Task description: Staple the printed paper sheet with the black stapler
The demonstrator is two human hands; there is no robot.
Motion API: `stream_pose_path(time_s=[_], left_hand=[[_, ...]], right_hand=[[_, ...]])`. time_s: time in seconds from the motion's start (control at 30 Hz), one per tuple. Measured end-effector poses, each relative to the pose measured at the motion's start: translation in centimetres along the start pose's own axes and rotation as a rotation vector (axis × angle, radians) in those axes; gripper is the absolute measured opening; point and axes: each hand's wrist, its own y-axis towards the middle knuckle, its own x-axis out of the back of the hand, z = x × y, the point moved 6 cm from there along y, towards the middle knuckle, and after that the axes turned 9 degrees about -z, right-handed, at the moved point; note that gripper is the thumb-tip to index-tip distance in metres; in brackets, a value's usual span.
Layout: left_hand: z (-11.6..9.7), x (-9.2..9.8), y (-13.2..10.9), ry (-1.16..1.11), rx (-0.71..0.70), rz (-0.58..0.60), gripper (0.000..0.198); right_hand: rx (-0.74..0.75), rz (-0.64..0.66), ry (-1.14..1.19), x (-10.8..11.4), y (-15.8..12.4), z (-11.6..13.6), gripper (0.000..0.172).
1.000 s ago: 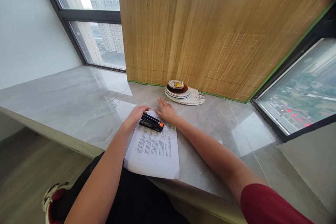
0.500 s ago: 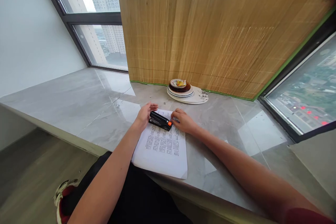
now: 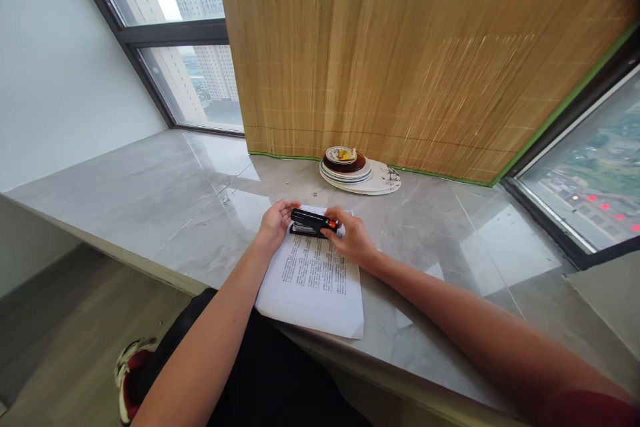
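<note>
A black stapler [image 3: 313, 223] with an orange patch at its right end is over the upper part of printed white paper sheets [image 3: 310, 303]. My right hand [image 3: 353, 237] grips the stapler's right end, thumb on the near side and fingers on the far side. At the stapler's left end is my left hand [image 3: 275, 223], its fingers stretched toward the far side beside the sheets' upper left edge. Whether those fingers touch the stapler I cannot tell.
Stacked plates [image 3: 345, 170] stand at the back on the grey tiled ledge [image 3: 200, 213], with an oval white plate [image 3: 385, 180] at the bottom. A bamboo blind [image 3: 380, 53] hangs behind them. The ledge's front edge runs just before my legs.
My right hand has closed on the stapler's orange end, where before it lay beside it. The stapler has turned more level across the page and shifted slightly right.
</note>
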Motion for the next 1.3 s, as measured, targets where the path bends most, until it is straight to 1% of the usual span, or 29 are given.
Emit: stream_pose_path(time_s=[0.1, 0.13, 0.23, 0.33, 0.4, 0.43, 0.5, 0.53, 0.6, 0.63, 0.67, 0.73, 0.77, 0.83, 0.87, 0.93, 1.03, 1.1, 1.13, 1.17, 1.23, 1.27, 1.3], left_hand=[[0.2, 0.1, 0.1, -0.053, 0.009, -0.019, 0.036], [0.3, 0.2, 0.1, -0.068, 0.009, -0.033, 0.037], [0.4, 0.3, 0.0, -0.102, -0.011, -0.082, 0.041], [0.3, 0.4, -0.1, -0.131, -0.038, -0.154, 0.043], [0.3, 0.5, -0.2, -0.147, -0.046, -0.192, 0.044], [0.3, 0.4, -0.3, -0.156, -0.042, -0.199, 0.044], [0.2, 0.3, -0.4, -0.178, -0.023, -0.196, 0.044], [0.1, 0.3, -0.5, -0.191, -0.01, -0.19, 0.044], [0.0, 0.2, -0.7, -0.217, 0.021, -0.18, 0.043], [-0.1, 0.2, -0.8, -0.231, 0.04, -0.175, 0.043], [-0.1, 0.1, -0.9, -0.243, 0.063, -0.166, 0.042], [-0.1, -0.1, -1.1, -0.259, 0.121, -0.136, 0.04], [-0.1, -0.3, -1.2, -0.261, 0.159, -0.112, 0.04], [0.1, -0.7, -1.5, -0.256, 0.236, -0.062, 0.041], [0.2, -0.9, -1.7, -0.251, 0.266, -0.045, 0.043], [0.4, -1.1, -1.8, -0.241, 0.296, -0.035, 0.044], [0.4, -1.1, -1.6, -0.22, 0.275, -0.057, 0.04], [0.5, -1.0, -1.4, -0.192, 0.243, -0.076, 0.038], [0.4, -0.9, -1.3, -0.175, 0.218, -0.091, 0.035], [0.4, -0.6, -1.1, -0.156, 0.185, -0.113, 0.032], [-0.2, 0.1, -0.8, -0.113, 0.09, -0.171, 0.025], [-0.8, 0.6, -0.6, -0.086, 0.028, -0.204, 0.023], [-1.5, 1.0, -0.5, -0.054, -0.04, -0.234, 0.023]], right_hand=[[-0.07, -0.059, 0.082, 0.7, 0.4, -1.3, 0.015], [-0.097, -0.07, 0.121, 0.9, 0.5, -1.7, 0.014], [-0.163, -0.106, 0.19, 1.1, 0.6, -2.7, 0.02], [-0.169, -0.124, 0.178, 1.0, 0.7, -3.1, 0.022], [-0.137, -0.102, 0.175, 0.8, 1.0, -2.9, 0.02], [-0.11, -0.076, 0.174, 0.6, 1.2, -2.6, 0.023], [-0.05, 0.009, 0.144, -0.1, 1.7, -1.9, 0.036], [-0.021, 0.059, 0.107, -0.5, 1.9, -1.5, 0.037], [0.038, 0.12, 0.003, -1.1, 2.0, -0.7, 0.026], [0.081, 0.111, -0.046, -1.1, 2.0, -0.2, 0.02], [0.148, 0.085, -0.086, -0.9, 1.8, 0.4, 0.018], [0.335, 0.022, -0.148, -0.3, 1.3, 1.9, 0.022], [0.436, 0.019, -0.178, -0.1, 0.9, 2.6, 0.026], [0.597, 0.078, -0.238, 0.1, 0.2, 3.5, 0.032], [0.644, 0.114, -0.266, 0.2, -0.1, 3.7, 0.034], [0.693, 0.163, -0.312, 0.4, -0.2, 3.9, 0.036], [0.726, 0.197, -0.33, 0.4, -0.1, 4.0, 0.035], [0.71, 0.177, -0.285, 0.2, -0.1, 4.2, 0.033], [0.664, 0.129, -0.249, 0.2, 0.1, 4.2, 0.032], [0.581, 0.054, -0.211, 0.4, 0.2, 4.1, 0.029], [0.341, -0.115, -0.135, 0.7, 0.5, 3.3, 0.025], [0.22, -0.171, -0.096, 0.8, 0.5, 2.8, 0.025], [0.116, -0.192, -0.058, 0.7, 0.5, 2.2, 0.026]])
